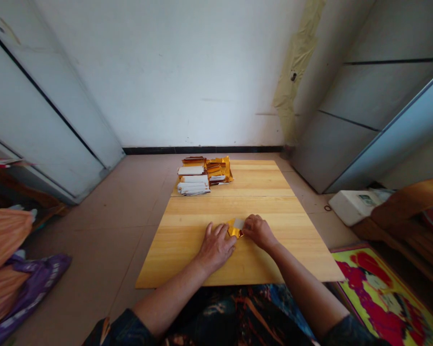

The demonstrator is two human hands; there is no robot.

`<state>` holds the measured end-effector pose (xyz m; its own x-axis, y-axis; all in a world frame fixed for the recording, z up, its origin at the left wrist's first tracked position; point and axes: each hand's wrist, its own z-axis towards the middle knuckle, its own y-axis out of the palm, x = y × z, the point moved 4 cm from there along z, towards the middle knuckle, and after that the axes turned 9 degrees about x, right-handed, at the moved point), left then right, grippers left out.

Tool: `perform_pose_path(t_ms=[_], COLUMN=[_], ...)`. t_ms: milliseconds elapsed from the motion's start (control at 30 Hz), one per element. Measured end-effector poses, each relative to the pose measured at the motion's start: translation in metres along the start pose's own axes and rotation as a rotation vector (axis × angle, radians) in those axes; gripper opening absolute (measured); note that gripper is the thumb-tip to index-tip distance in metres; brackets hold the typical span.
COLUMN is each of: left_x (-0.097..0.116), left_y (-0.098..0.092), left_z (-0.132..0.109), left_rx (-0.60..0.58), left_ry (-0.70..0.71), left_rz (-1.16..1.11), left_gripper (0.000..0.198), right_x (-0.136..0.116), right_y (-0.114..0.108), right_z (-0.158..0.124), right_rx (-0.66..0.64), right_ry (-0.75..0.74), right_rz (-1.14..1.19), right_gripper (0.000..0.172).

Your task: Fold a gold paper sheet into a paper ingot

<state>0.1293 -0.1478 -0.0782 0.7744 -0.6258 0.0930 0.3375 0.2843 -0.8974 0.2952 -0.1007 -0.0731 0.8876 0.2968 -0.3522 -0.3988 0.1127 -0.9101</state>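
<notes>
A small piece of gold foil paper (235, 227) with a white underside lies near the middle of the wooden table (274, 269). My left hand (215, 245) lies flat on the table with its fingers pressing the paper's left part. The fingers of my right hand (259, 230) are curled and pinch the paper's right edge. At the table's far end sits a stack of gold and white folded papers (203, 175).
A bare white wall and pale cabinet panels stand beyond the table. Orange and purple bags (14, 274) lie on the floor at left. A white box (350, 205) and a colourful mat (386, 298) lie at right beside wooden furniture.
</notes>
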Motion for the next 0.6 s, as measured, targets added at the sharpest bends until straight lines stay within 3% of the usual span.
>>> perform_pose_path(t_ms=[333,600], left_x=[0.005,0.014], left_y=[-0.002,-0.003], left_z=[0.003,0.007], left_rx=[-0.026,-0.038], left_ry=[-0.01,-0.043], left_rz=[0.016,0.035], left_gripper=[0.024,0.051], right_x=[0.001,0.003], right_y=[0.008,0.007], right_z=[-0.007,-0.009], right_rx=[0.086,0.103], right_ry=[0.024,0.023], right_rz=[-0.049,-0.025], right_gripper=[0.012,0.011])
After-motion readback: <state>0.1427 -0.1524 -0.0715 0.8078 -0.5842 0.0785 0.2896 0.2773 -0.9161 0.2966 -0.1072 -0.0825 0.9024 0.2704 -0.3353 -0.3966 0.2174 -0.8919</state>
